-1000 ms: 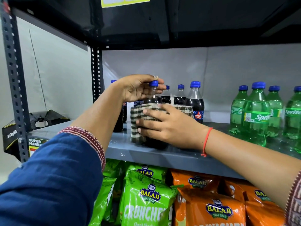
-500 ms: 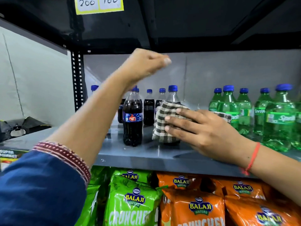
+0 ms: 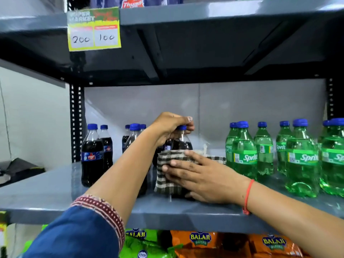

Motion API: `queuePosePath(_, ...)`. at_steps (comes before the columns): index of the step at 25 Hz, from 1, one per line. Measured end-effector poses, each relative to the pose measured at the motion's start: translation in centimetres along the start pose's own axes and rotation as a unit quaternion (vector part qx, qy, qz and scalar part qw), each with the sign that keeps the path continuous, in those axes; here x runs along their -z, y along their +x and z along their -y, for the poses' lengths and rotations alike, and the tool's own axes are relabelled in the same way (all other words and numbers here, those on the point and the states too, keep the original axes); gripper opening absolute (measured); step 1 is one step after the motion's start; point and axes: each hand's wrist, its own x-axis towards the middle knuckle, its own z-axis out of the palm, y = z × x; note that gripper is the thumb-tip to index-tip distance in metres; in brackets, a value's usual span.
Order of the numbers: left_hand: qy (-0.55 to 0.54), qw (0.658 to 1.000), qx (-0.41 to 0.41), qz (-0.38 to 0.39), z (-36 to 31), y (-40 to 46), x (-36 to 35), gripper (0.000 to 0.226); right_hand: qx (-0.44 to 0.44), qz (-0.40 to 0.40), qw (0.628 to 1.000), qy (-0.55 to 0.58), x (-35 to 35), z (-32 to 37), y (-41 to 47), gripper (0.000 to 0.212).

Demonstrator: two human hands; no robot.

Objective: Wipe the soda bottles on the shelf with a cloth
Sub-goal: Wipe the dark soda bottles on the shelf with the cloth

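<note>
Grey metal shelf [image 3: 46,198]: cola bottle [image 3: 183,144] stands near front edge, mid-span. Checked cloth [image 3: 165,179] wraps its body, right hand [image 3: 201,179] pressing it on, fingers flat. Left hand [image 3: 171,125] pinches the cap [image 3: 182,127]. Probably full, heavy, slick plastic; steady it at the neck.

Checked black-white cloth [image 3: 168,175]; dark cola bottle [image 3: 181,142], blue cap; green bottles [image 3: 245,155].

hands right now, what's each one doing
Left hand: pinches the cola bottle by its cap.
Right hand: flat fingers press the checked cloth against that bottle.
</note>
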Motion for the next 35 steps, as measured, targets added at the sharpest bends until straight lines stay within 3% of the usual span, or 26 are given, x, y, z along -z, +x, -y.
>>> queuePosePath(3, 0.0, 1.0, 0.016, 0.01, -0.3, 0.2, 0.2, 0.017, -0.04, -0.02, 0.999, -0.014, -0.2, -1.3, 0.2, 0.065)
queuePosePath(6, -0.007, 0.999, 0.035, 0.027, -0.4, 0.2, 0.4, 0.017, 0.027, -0.014, 0.999, -0.024, -0.7, -0.8, -0.2, 0.057)
queuePosePath(9, -0.013, 0.998, 0.049, 0.037, -0.3, 0.4, 0.4, 0.017, -0.02, -0.031, 0.999, -0.029, -0.7, -1.4, 0.0, 0.055)
queuePosePath(12, -0.033, 0.995, 0.078, 0.043, -0.4, 0.6, 0.4, 0.016, 0.035, -0.024, 0.998, -0.036, -0.7, -1.4, 0.3, 0.055)
queuePosePath(15, -0.063, 0.991, 0.1, 0.064, -0.7, 0.6, 0.5, 0.016, 0.0, -0.047, 0.998, -0.03, -0.5, -2.0, 0.5, 0.054)
queuePosePath(17, -0.067, 0.989, 0.11, 0.066, -0.7, 0.7, 0.6, 0.017, 0.029, -0.041, 0.998, -0.037, -0.6, -2.1, 0.4, 0.055)
queuePosePath(21, -0.063, 0.989, 0.115, 0.071, -0.7, 0.9, 0.5, 0.018, 0.014, -0.051, 0.998, -0.022, -0.5, -1.9, 0.3, 0.055)
queuePosePath(24, -0.057, 0.989, 0.117, 0.073, -0.7, 0.9, 0.5, 0.017, 0.058, -0.035, 0.997, -0.027, -0.7, -1.8, 0.0, 0.056)
queuePosePath(27, -0.062, 0.989, 0.114, 0.073, -0.7, 0.8, 0.5, 0.017, 0.007, -0.036, 0.999, -0.011, -0.5, -1.9, 0.0, 0.057)
queuePosePath(30, -0.053, 0.99, 0.11, 0.073, -0.8, 0.6, 0.6, 0.019, 0.048, -0.021, 0.999, -0.009, -0.6, -1.6, -0.1, 0.055)
queuePosePath(32, -0.053, 0.99, 0.109, 0.076, -0.8, 0.6, 0.6, 0.019, 0.007, -0.028, 1.0, 0.001, -0.5, -1.7, 0.2, 0.057)
queuePosePath(35, -0.047, 0.99, 0.11, 0.07, -0.9, 0.5, 0.5, 0.02, 0.044, -0.011, 0.999, -0.002, -0.3, -1.8, 0.3, 0.062)
